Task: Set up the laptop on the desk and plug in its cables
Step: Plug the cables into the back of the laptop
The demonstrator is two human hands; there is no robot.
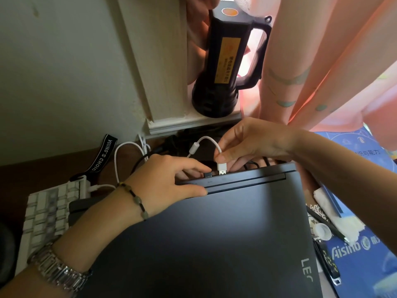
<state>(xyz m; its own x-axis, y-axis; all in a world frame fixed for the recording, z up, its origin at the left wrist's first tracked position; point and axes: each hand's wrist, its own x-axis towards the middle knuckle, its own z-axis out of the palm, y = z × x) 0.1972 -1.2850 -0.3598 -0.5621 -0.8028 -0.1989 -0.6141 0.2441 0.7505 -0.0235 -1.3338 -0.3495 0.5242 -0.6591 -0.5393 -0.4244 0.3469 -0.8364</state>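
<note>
A dark closed laptop (214, 233) lies flat on the desk, its rear edge facing the wall. My right hand (253, 143) pinches a white USB plug (221, 168) and holds it at the laptop's rear edge, metal tip at the ports. Its white cable (202, 140) loops up and left. My left hand (169, 181) rests on the laptop's back left corner, thumb on the lid and fingers over the rear edge beside a small black plug (208, 174). Whether the white plug is seated in a port cannot be told.
A white keyboard (49, 214) with a black strap (103, 153) lies left of the laptop. A large black torch (223, 63) stands on the sill behind. Pink curtain (322, 61) hangs at right. Blue boxes (365, 254), pens and a white cap crowd the right side. Black cables tangle behind the laptop.
</note>
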